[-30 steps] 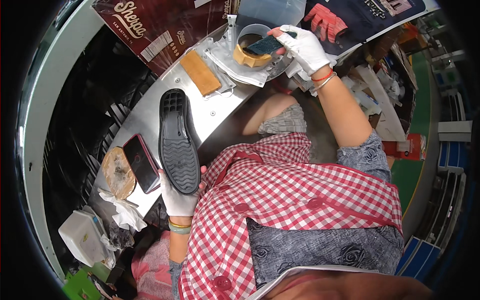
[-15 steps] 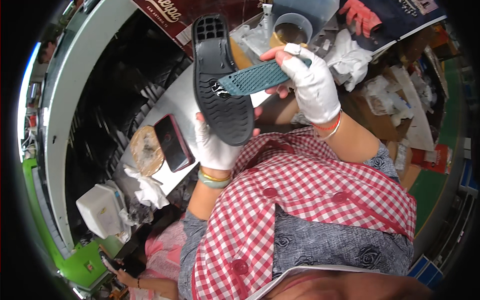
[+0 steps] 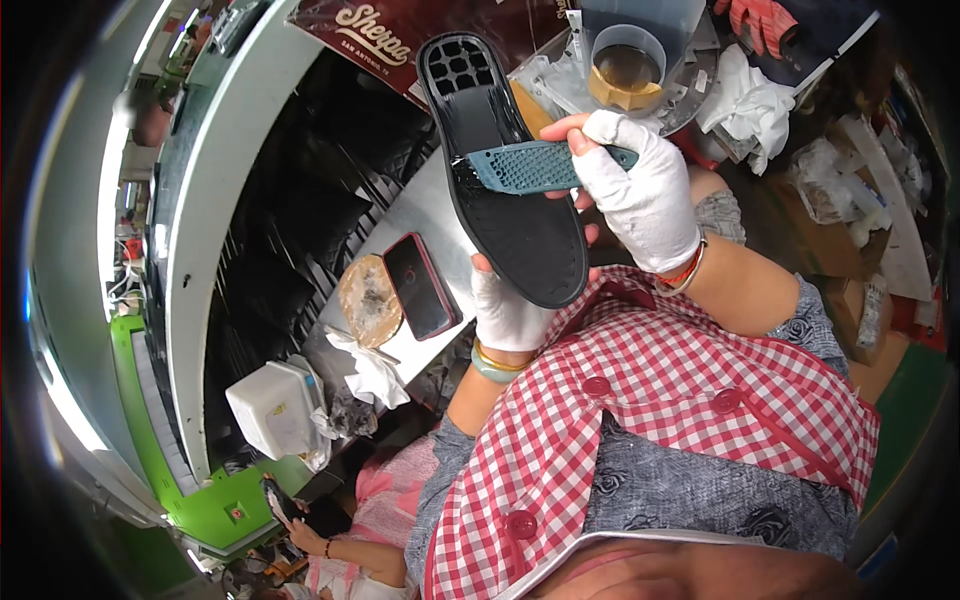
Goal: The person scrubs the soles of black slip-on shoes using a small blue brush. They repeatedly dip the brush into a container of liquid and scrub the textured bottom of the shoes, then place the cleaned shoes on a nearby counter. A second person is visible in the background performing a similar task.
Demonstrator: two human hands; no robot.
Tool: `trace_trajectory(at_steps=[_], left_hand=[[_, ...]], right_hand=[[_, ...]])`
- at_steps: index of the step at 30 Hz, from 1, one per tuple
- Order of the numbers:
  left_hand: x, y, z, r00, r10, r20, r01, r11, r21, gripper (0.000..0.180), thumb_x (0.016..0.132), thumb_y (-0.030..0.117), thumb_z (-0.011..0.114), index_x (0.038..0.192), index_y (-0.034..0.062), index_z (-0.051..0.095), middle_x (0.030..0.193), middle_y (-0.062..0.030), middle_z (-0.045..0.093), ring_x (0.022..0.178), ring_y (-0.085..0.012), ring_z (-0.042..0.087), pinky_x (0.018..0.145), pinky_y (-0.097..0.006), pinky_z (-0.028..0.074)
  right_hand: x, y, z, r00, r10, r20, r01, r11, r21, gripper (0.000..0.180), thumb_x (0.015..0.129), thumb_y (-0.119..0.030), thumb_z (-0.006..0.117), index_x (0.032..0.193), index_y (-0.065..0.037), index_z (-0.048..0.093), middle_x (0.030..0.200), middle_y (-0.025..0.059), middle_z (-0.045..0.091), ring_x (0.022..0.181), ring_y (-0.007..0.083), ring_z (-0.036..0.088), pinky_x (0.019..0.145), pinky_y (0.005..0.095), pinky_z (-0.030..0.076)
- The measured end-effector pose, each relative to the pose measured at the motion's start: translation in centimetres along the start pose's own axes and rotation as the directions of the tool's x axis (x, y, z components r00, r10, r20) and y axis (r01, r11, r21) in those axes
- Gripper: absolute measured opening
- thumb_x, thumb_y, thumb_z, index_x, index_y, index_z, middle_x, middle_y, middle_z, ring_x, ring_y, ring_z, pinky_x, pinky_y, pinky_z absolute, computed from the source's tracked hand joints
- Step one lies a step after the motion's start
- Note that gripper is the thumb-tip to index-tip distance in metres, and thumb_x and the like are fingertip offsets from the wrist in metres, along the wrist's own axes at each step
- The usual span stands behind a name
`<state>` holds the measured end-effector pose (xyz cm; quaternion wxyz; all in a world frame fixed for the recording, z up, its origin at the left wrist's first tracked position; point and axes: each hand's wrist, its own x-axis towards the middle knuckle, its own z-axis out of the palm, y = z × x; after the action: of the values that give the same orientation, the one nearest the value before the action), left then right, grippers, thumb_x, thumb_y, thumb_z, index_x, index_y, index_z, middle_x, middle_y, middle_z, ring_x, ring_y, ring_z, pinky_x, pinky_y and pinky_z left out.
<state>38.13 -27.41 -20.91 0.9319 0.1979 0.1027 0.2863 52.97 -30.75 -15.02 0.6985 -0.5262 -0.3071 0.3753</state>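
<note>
The left hand (image 3: 510, 310), in a white cloth glove with bare fingertips, is closed around the lower end of a long black rubber shoe sole (image 3: 505, 170) and holds it up in front of the chest. The sole's long axis runs from this hand up and away, its far end toward the bench; the moulded side with a grid of square cells faces the camera.

The right hand (image 3: 640, 195), w/ the same kind of glove, is just right of the sole and a bit farther out. Its fingers are curled shut on a teal, flat, ribbed tool (image 3: 535, 165) – maybe a brush or applicator, I cannot tell which. The tool points left from the hand and lies across the sole's middle, nearly at a right angle to the long axis, touching or almost touching it. So the right hand is the nearer one to the sole's middle.

Left of the left hand, on a grey metal bench top (image 3: 440, 215), lie a dark phone with a red edge (image 3: 420, 285) and a round brownish pad (image 3: 368, 300). Beyond the right hand – a clear plastic cup with amber liquid (image 3: 628, 68) and crumpled white cloth (image 3: 755, 100).
</note>
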Motion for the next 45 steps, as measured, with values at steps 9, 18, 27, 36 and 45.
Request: trace_trajectory(at_steps=[9, 18, 27, 36, 45], left_hand=[[-0.8, 0.0, 0.8, 0.999, -0.054, 0.003, 0.051, 0.96, 0.275, 0.095, 0.07, 0.06, 0.062, 0.135, 0.0039, 0.024, 0.131, -0.0163, 0.037, 0.121, -0.0379, 0.039, 0.089, -0.049, 0.045], [-1.2, -0.5, 0.0, 0.999, -0.042, -0.008, 0.043, 0.929, 0.369, 0.095, 0.069, 0.062, 0.061, 0.135, 0.0048, 0.024, 0.128, -0.0183, 0.04, 0.114, -0.0418, 0.044, 0.081, -0.051, 0.048], [-1.3, -0.4, -0.7, 0.995, -0.098, -0.032, 0.103, 0.956, 0.276, 0.097, 0.069, 0.061, 0.063, 0.135, 0.0016, 0.024, 0.13, -0.0189, 0.037, 0.119, -0.0369, 0.04, 0.09, -0.046, 0.046], [-0.3, -0.1, -1.3, 0.998, 0.001, -0.067, 0.009, 0.988, 0.154, 0.081, 0.076, 0.058, 0.057, 0.135, 0.0113, 0.027, 0.131, -0.0142, 0.039, 0.113, -0.039, 0.046, 0.075, -0.052, 0.051], [-0.1, 0.1, -1.9, 0.983, 0.05, -0.175, -0.034, 0.995, 0.09, 0.073, 0.078, 0.061, 0.05, 0.13, 0.0133, 0.035, 0.121, -0.0089, 0.047, 0.1, -0.0253, 0.052, 0.068, -0.047, 0.052]], right_hand=[[1.5, -2.3, -1.1, 0.987, -0.155, -0.029, 0.157, 0.984, 0.079, 0.016, 0.089, -0.011, 0.051, 0.09, -0.001, 0.062, 0.075, 0.003, 0.059, 0.062, 0.0068, 0.058, 0.053, 0.0198, 0.048], [2.9, -3.4, -2.0, 0.988, -0.155, -0.002, 0.155, 0.988, -0.026, 0.017, 0.09, -0.015, 0.049, 0.093, -0.004, 0.062, 0.072, 0.0015, 0.063, 0.056, 0.0028, 0.056, 0.046, 0.015, 0.04], [3.7, -2.9, -2.5, 0.994, -0.066, 0.09, 0.071, 0.996, -0.058, 0.019, 0.091, -0.015, 0.048, 0.091, -0.002, 0.062, 0.072, 0.0031, 0.062, 0.054, 0.0044, 0.056, 0.046, 0.0153, 0.04], [0.4, 1.0, -1.2, 0.991, 0.097, 0.097, -0.094, 0.995, -0.03, 0.019, 0.09, -0.018, 0.051, 0.092, -0.002, 0.061, 0.07, 0.0023, 0.059, 0.054, 0.0043, 0.054, 0.047, 0.0157, 0.04], [-1.4, 1.7, -0.4, 0.983, 0.108, 0.15, -0.096, 0.992, -0.085, 0.017, 0.09, -0.015, 0.05, 0.092, -0.001, 0.061, 0.077, 0.0015, 0.058, 0.063, 0.0072, 0.058, 0.049, 0.0175, 0.044]])
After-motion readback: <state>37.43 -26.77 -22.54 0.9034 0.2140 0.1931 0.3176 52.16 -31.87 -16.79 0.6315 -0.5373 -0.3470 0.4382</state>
